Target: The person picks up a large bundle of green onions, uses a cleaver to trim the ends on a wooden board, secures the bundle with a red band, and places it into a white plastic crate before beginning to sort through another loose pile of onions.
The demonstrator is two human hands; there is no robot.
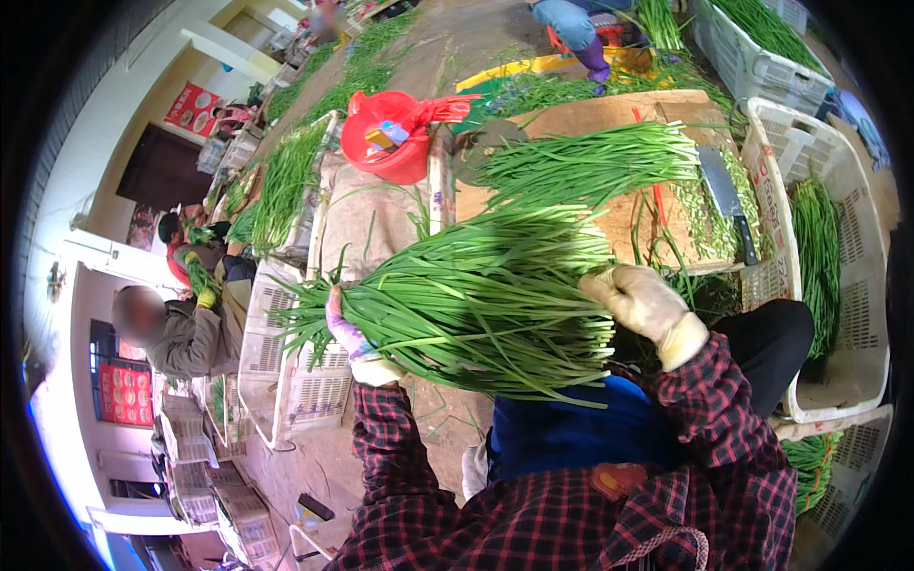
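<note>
A large bundle of garlic chives is held up across my lap, leafy tips to the left and pale stem ends to the right. My left hand, in a stained glove, grips it near the leafy end. At the stem ends, my gloved right hand has its curled fingers on some stalks; the fingertips are partly hidden. Beyond the bundle, a second pile of garlic chives lies on a wooden board. Beside that pile's stem ends rests a cleaver, its black handle towards me, among chopped stem trimmings.
A red bucket with a red glove over its rim stands beyond burlap cloth. White plastic crates with chives stand at the right; another crate is at left. A seated co-worker is further left; another person's legs show beyond the board.
</note>
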